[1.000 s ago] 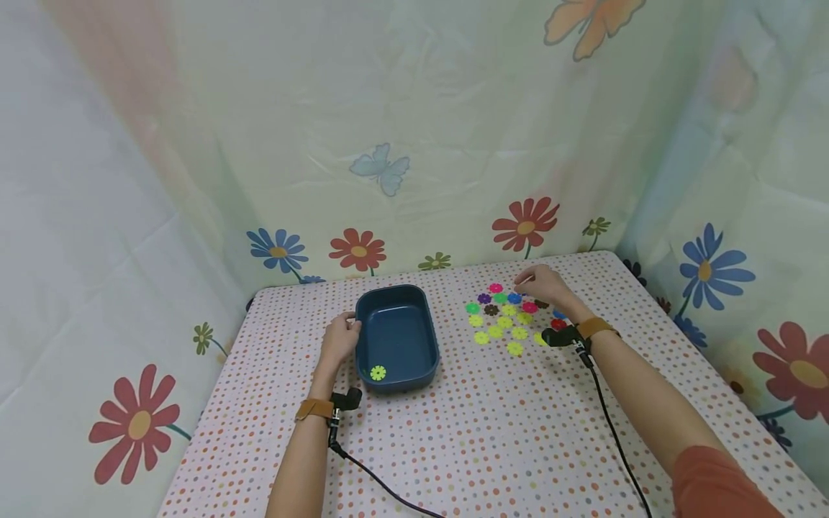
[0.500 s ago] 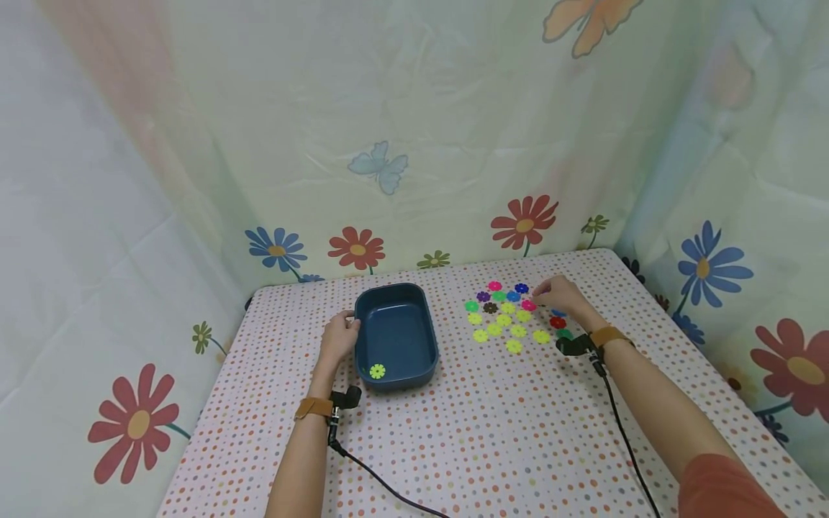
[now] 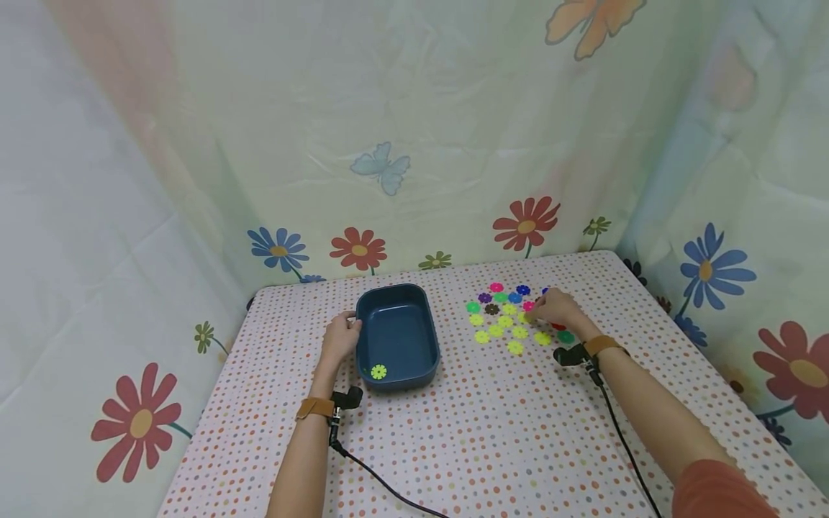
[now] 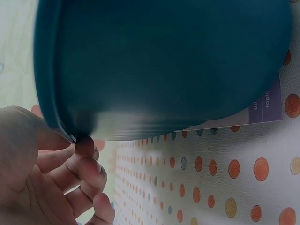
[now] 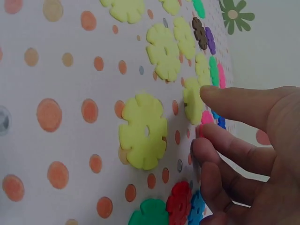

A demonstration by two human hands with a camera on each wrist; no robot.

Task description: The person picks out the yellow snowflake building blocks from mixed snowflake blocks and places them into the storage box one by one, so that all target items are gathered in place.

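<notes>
My left hand (image 3: 340, 339) pinches the left rim of a dark blue rectangular plastic tub (image 3: 398, 334), thumb and index finger at the rim in the left wrist view. One yellow flower-shaped disc (image 3: 378, 372) lies in the tub's near left corner. At the right, my right hand (image 3: 558, 309) reaches low over a spread of flower-shaped discs. Its thumb and index finger stand apart, with the thumb tip at the edge of a yellow disc (image 5: 192, 101) and the index fingertip by a pink disc (image 5: 207, 117). The palm hides some discs in the head view.
Several yellow discs (image 3: 495, 331) lie left of the right hand, with green, purple, brown, blue and pink ones behind. A red disc (image 5: 179, 202) and a green disc (image 5: 149, 213) lie nearer the right wrist. Cables (image 3: 388, 491) run from both wrist cameras over the dotted tabletop (image 3: 466, 432).
My right hand has moved back from the far side of the discs, first rightward, then nearer to a yellow disc. A dark blue disc it covered now shows. The left hand and tub stay put.
</notes>
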